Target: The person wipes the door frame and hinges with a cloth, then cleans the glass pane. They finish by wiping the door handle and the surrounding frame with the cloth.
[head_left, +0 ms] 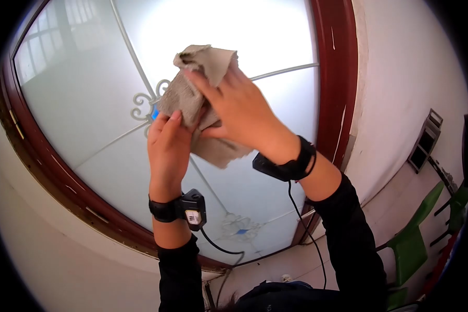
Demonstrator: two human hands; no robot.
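Note:
A greyish-beige cloth (pixel 182 96) is bunched and folded between my two hands, in front of a frosted glass door (pixel 104 67). My left hand (pixel 169 148) pinches its lower left part, thumb on the near face. Higher up and to the right, my right hand (pixel 241 106) is closed around the upper part, with its thumb and forefinger along the folds. One loose flap hangs below the right hand, and another stands up over its fingers. Both wrists wear black straps with small boxes and cables.
The door has a dark red wooden frame (pixel 338 67) and grey scroll ornaments (pixel 143 106) with blue centres. White wall lies on both sides. Green chairs (pixel 411 247) stand at the lower right, near a dark metal rack-like object (pixel 425 140). Black cables (pixel 311 236) hang from the wrist straps.

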